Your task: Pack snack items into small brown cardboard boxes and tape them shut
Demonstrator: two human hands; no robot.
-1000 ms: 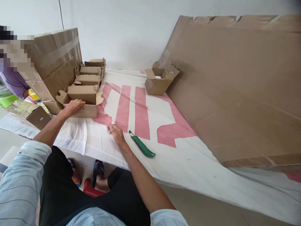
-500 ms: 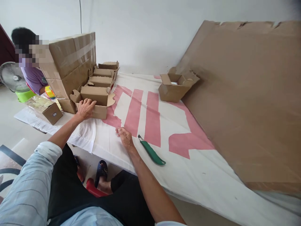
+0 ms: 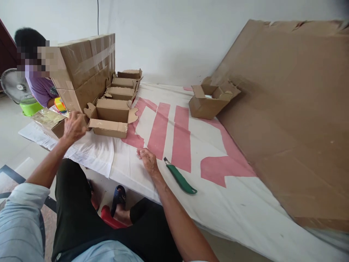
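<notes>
The open carton (image 3: 109, 126) stands on the cloth (image 3: 131, 165). My left hand (image 3: 74, 127) is just left of it, at the taped box (image 3: 49, 118), fingers bent; I cannot tell if they grip. My right hand (image 3: 148, 160) rests loosely closed near the green cutter (image 3: 180, 178).

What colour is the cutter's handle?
Green: the cutter handle shows best in the head view, lying near the right hand.
</notes>
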